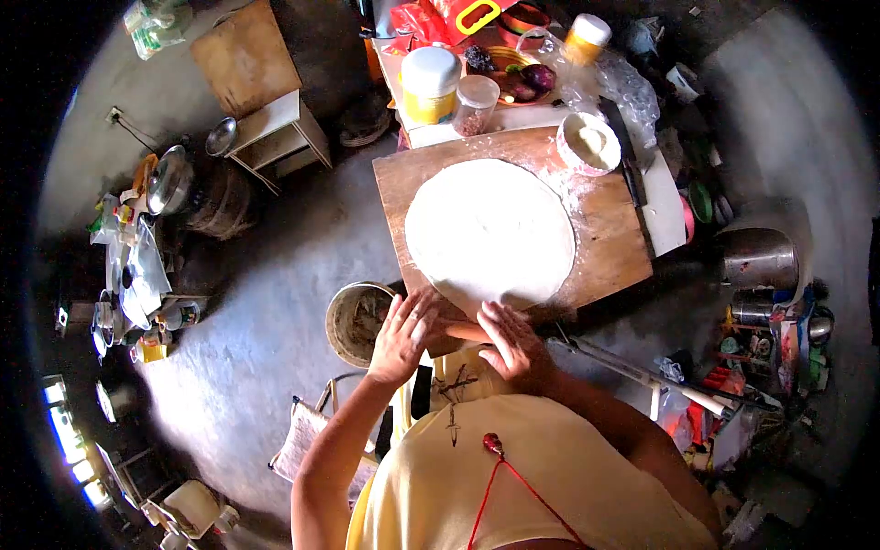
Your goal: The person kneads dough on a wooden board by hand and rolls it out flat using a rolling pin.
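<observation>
A large round sheet of white dough [490,229] lies flat on a wooden board [610,261], with flour scattered around it. At the board's near edge, a wooden rolling pin [466,331] runs crosswise between my hands. My left hand [405,335] rests over the pin's left end, its fingers pointing forward. Over the right end lies my right hand [515,346], its fingers bent a little towards the dough. Both palms hide the ends of the pin. A bowl [588,144] with white flour stands at the board's far right corner.
Behind the board are a yellow jar with a white lid [430,84], a small clear jar [477,104] and a plate of purple vegetables [522,78]. A knife [632,182] lies along the right side. Below the board's left corner stands a bucket [341,323].
</observation>
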Available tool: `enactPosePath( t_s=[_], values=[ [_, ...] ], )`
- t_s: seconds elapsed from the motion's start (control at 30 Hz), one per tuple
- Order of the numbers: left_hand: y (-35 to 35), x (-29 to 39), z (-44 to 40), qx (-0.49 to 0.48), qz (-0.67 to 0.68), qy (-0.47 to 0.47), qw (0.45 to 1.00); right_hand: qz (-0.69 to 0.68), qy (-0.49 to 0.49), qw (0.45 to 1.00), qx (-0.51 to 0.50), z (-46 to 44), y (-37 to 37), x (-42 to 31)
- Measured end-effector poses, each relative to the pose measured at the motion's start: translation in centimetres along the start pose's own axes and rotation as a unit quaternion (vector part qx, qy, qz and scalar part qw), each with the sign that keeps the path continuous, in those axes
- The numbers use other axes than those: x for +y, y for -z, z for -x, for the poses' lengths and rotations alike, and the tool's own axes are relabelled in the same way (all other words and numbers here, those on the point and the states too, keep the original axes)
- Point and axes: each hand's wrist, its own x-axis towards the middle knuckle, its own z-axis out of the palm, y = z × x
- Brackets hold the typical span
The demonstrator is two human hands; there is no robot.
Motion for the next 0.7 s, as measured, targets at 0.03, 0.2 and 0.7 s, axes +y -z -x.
enactPosePath(
  t_s=[0.03, 0.2, 0.7],
  values=[
    [-0.1, 0.0, 0.4, -0.005, -0.014, -0.001, 1.0, 0.011, 0.0, 1.0, -0.029, 0.2, 0.3, 0.1],
    [1.1, 0.3, -0.9, 0.027, 0.005, 0.001, 1.0, 0.052, 0.048, 0.997, 0.012, 1.5, 1.1, 2.8],
    [-2.5, -4.0, -17.5, 0.029, -0.128, 0.097, 0.987, 0.142, -0.18, 0.973, 0.033, -9.0, 1.5, 8.9]
  ],
)
